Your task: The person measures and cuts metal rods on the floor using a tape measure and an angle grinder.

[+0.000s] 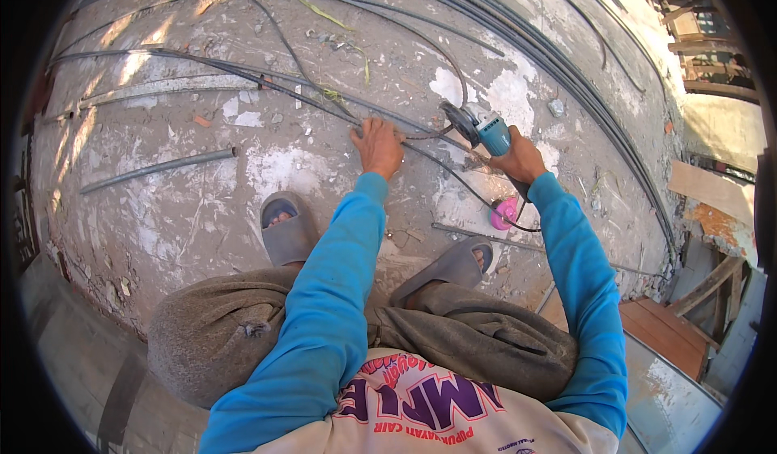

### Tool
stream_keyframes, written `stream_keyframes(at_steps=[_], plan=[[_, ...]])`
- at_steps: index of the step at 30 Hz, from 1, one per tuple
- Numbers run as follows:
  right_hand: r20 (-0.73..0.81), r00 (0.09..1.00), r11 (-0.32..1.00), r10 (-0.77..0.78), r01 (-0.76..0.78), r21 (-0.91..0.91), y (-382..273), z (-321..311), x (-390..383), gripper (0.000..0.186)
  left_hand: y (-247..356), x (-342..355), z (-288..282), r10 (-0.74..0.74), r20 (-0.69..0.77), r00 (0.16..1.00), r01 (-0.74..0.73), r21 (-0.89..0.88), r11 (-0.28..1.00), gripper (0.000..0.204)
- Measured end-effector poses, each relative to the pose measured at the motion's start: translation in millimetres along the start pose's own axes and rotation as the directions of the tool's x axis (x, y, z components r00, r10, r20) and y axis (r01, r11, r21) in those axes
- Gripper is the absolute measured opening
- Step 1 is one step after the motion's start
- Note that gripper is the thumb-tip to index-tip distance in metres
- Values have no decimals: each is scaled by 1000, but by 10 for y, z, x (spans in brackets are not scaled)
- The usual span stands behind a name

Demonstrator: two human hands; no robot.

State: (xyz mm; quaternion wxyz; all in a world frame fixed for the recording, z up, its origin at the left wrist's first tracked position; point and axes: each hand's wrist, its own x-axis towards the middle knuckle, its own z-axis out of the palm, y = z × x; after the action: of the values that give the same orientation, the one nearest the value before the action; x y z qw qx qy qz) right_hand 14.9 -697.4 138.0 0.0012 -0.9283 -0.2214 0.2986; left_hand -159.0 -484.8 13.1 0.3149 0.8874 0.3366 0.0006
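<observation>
My right hand [522, 159] grips the teal body of an angle grinder [492, 134], with its dark disc guard [460, 124] toward the left. The guard is beside a thin steel rod [425, 137]; I cannot tell whether the disc touches it. My left hand [379, 146] is closed over the steel rods left of the grinder, close to the ground, with its fingertips partly hidden. A dark cable or rod [463, 180] curves from near my left hand toward a round pink object [503, 213] below my right hand.
Long bundled steel bars [558, 65] run across the far right. More thin rods [202, 59] lie at the left, near a grey pipe [158, 171]. My sandalled feet [289, 226] stand close by. Wooden boards [664, 333] and rubble lie at the right edge.
</observation>
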Motion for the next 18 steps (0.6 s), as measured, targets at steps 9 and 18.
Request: stream_keyframes(at_steps=[9,18], plan=[[24,1000,1000,0,0,-18,100,48,-2,76,24,-36,-36,2,38,999,0,-35,999,23],[21,999,1000,-28,28,-4,-17,12,74,73,41,-24,-77,-18,37,999,20,-45,999,21]])
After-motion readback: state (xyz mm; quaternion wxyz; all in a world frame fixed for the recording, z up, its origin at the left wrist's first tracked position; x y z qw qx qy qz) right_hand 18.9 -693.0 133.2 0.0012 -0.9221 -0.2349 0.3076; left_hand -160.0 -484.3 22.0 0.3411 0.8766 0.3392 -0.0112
